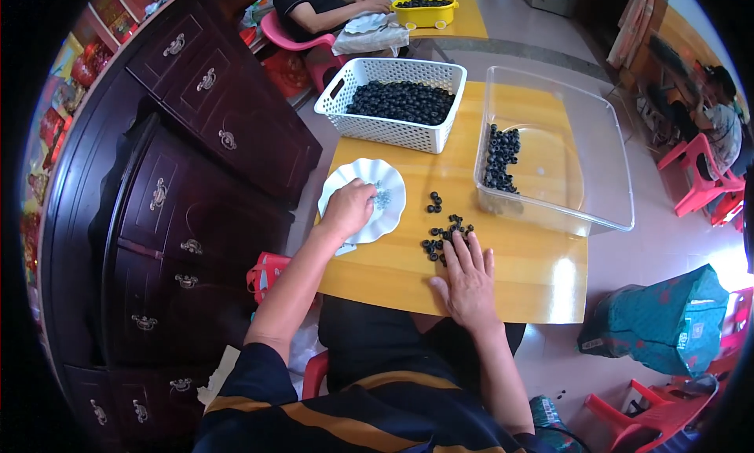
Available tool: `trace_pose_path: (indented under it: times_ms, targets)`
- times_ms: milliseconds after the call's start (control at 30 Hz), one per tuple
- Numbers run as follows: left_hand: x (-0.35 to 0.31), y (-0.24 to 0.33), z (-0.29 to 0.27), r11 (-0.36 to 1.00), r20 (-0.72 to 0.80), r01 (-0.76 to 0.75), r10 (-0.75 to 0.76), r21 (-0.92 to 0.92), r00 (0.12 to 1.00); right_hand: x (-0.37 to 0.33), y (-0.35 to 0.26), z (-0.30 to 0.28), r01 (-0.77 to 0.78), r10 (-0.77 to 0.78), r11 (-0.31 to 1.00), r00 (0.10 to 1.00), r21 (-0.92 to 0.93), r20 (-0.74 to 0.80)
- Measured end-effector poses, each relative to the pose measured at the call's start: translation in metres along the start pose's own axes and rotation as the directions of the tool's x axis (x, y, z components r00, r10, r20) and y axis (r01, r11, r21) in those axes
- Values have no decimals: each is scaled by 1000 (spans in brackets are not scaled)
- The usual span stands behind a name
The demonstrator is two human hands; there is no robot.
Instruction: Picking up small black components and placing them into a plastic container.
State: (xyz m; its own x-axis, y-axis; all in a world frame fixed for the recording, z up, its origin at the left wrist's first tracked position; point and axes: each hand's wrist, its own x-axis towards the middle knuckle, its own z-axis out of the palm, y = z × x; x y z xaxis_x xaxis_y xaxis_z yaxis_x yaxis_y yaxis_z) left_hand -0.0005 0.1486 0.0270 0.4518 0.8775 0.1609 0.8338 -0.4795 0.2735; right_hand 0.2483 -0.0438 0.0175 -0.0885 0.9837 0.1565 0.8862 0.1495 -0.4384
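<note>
My left hand (349, 210) is over a white scalloped plate (385, 174), its fingers drawn together in a pinch at a small heap of pale, clear bits (382, 197). What sits between those fingertips is too small to make out. My right hand (470, 279) lies palm down on the yellow table (377, 276), fingers stretched out and holding nothing. Its fingertips touch a loose group of small black round parts (432, 245), some with holes. A few more black round parts (434, 202) lie farther off, between the plate and a clear plastic bin.
A white perforated basket (385, 131) full of black parts stands at the back. The clear bin (550, 206) on the right holds more along its left side. Dark drawers (212, 170) flank the left. Two people sit beyond, one by a yellow tub (425, 15).
</note>
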Motion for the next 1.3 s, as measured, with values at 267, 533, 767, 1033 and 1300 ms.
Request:
trace_pose_path:
  times_ms: [267, 533, 767, 1033, 1300]
  targets:
    - [-3, -7, 5, 998, -76, -57, 54, -36, 996, -23, 6, -3, -85, 85, 996, 996, -33, -1]
    - [-2, 22, -21, 949, -191, -125, 71, -288, 979, -32, 12, -5, -91, 90, 996, 993, -10, -76]
    - [-6, 119, -16, 787, -96, -347, 349, -511, 932, -37, 25, -1, -83, 236, 925, 890, 371, -391]
    - [-9, 156, 35, 808, 22, -443, 489, -389, 872, -38, 28, 2, -82, 280, 904, 856, 420, -435]
    - [-6, 141, 15, 799, -15, -343, 386, -494, 922, -36, 25, -1, -72, 277, 903, 852, 424, -445]
